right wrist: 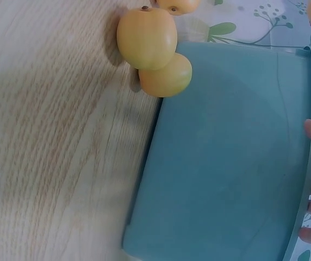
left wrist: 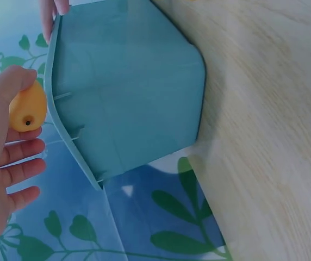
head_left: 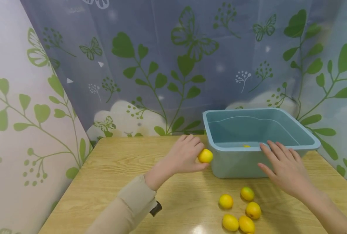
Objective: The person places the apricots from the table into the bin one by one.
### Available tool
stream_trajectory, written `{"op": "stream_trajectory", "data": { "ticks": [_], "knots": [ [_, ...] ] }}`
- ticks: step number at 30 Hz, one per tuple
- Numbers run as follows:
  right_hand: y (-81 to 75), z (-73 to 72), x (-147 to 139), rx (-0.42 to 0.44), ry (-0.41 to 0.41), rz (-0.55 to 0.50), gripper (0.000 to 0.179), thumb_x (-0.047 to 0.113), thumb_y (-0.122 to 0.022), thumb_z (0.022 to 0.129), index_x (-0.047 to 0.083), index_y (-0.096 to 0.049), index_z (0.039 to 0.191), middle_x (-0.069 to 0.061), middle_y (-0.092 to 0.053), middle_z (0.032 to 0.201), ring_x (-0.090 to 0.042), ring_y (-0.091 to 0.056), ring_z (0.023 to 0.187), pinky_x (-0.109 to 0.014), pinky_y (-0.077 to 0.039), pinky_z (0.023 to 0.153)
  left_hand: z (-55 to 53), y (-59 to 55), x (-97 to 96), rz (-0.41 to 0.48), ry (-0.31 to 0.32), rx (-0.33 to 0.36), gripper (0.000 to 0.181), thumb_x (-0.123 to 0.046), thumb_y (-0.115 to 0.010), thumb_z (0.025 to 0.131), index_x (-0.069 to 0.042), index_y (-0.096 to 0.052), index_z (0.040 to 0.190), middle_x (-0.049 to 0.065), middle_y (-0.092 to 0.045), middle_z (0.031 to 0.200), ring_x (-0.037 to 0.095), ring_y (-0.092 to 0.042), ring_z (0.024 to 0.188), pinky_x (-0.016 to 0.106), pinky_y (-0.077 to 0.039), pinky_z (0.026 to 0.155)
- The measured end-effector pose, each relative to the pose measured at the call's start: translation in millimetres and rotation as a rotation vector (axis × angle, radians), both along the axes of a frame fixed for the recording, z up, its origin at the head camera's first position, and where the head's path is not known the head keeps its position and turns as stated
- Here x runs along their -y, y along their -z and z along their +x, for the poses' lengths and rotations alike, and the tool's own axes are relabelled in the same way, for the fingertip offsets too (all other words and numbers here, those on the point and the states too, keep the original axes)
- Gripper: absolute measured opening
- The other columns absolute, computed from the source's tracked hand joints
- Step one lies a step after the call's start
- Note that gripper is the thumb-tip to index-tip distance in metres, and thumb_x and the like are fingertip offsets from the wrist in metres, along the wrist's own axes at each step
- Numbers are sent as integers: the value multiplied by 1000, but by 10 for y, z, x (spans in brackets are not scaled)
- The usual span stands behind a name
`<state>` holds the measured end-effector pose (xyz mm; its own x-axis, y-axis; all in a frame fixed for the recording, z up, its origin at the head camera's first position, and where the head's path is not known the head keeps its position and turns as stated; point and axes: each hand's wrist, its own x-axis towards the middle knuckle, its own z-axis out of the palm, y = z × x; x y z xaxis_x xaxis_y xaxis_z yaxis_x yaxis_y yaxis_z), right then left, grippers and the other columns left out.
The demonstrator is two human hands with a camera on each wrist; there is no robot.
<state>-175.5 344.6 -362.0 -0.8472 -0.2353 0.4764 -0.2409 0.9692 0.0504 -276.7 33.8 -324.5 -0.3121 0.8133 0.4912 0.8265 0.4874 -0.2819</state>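
My left hand (head_left: 188, 155) pinches a small yellow fruit (head_left: 205, 156) between thumb and fingers, just left of a blue-green plastic basin (head_left: 240, 162). In the left wrist view this fruit (left wrist: 28, 109) has a dark spot on its end and sits at rim height, outside the basin wall. The right hand (head_left: 287, 167) lies over the basin's front rim with fingers spread and fairly straight, and it holds no fruit. Part of another yellow fruit (head_left: 246, 146) shows inside the basin; its front wall hides most of the floor there.
Several yellow fruits (head_left: 230, 222) lie on the wooden table (head_left: 103, 182) in front of the basin. One of them (head_left: 247, 193) has a greenish patch. Behind the table hangs a leaf-and-butterfly patterned cloth (head_left: 161, 65).
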Motion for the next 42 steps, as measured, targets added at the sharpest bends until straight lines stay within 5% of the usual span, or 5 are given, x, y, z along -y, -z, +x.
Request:
{"op": "stream_trajectory", "data": {
  "ticks": [13, 24, 42],
  "knots": [
    [-44, 10, 13, 57, 23, 23, 61, 38, -54, 91, 3, -38, 138, -27, -37, 138, -44, -34, 122, -61, -25, 94, -110, -187, -241, -5, -111, 13, 37, -54, -57, 79, -17, -60, 85, -5, -52, 83, 14, -46, 74, 27, -36, 65],
    [-27, 15, 16, 60, 20, 13, 61, 37, -54, 92, 4, -36, 139, -26, -34, 140, -44, -31, 124, -61, -22, 96, -231, -386, -495, -52, -280, 206, 44, -60, -55, 81, -18, -60, 96, -7, -48, 87, 12, -42, 79, 26, -33, 68],
    [1, 10, 2, 16, 11, 15, 62, 38, -56, 90, 4, -38, 138, -25, -38, 137, -43, -33, 123, -62, -24, 94, -312, -549, -832, -118, -338, 218, 45, -57, -54, 85, -20, -56, 110, -5, -52, 101, 13, -43, 88, 27, -35, 74]
  ]
}}
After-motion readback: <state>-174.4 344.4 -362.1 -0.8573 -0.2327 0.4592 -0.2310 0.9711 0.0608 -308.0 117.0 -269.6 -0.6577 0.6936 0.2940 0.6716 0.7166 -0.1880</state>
